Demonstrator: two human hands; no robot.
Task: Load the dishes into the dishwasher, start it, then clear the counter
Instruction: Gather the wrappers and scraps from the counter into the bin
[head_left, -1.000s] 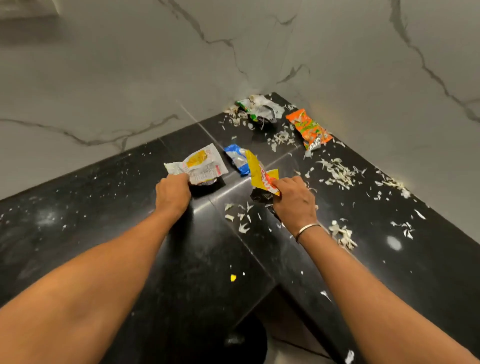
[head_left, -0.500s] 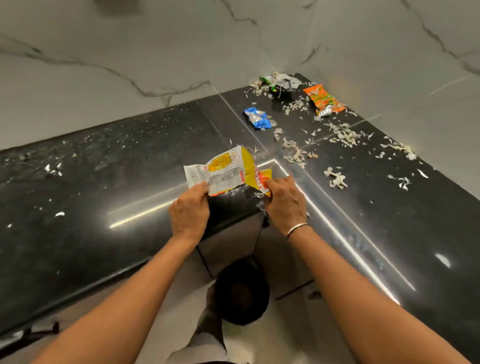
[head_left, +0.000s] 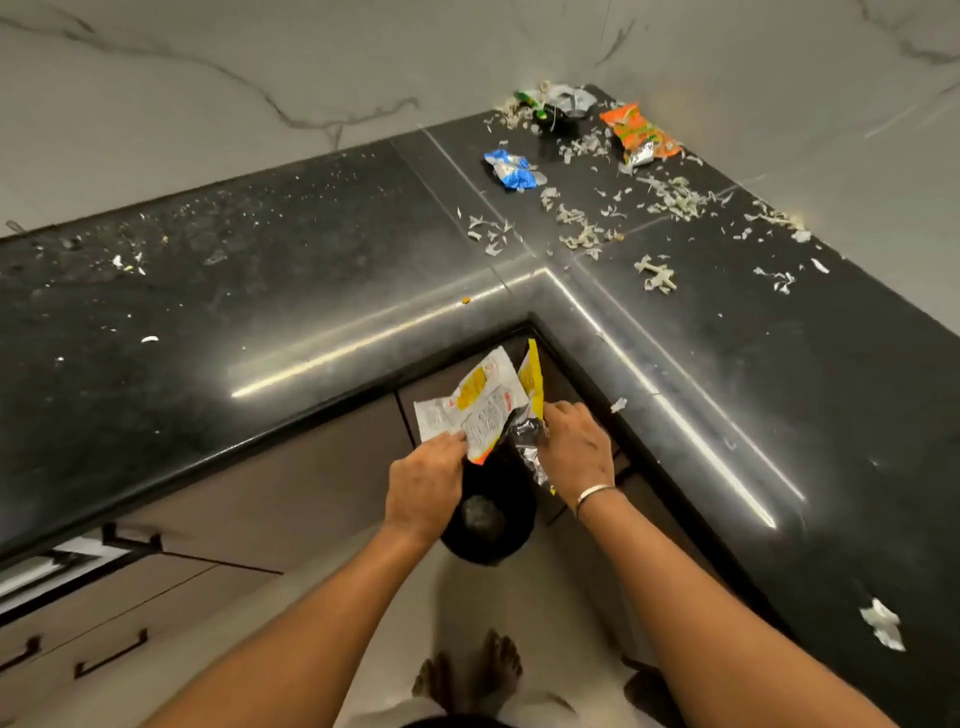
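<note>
Head view | left hand (head_left: 423, 486): pinching white wrapper (head_left: 478, 410) | right hand (head_left: 574, 447): gripping yellow wrapper (head_left: 532, 382) | held above black bin (head_left: 498, 540), off counter (head_left: 311, 270) | far on counter: blue wrapper (head_left: 509, 169), orange wrapper (head_left: 639, 135), scraps (head_left: 582, 236)

A: What's above the black bin (head_left: 488, 525)?
B: The left grip (head_left: 426, 486) pinches a white-yellow wrapper (head_left: 478, 410); the right grip (head_left: 574, 447) holds a yellow foil wrapper (head_left: 532, 376).
A: And the worktop (head_left: 260, 291)?
B: It bears pale scraps (head_left: 582, 234), a blue wrapper (head_left: 511, 169), an orange wrapper (head_left: 639, 135).
</note>
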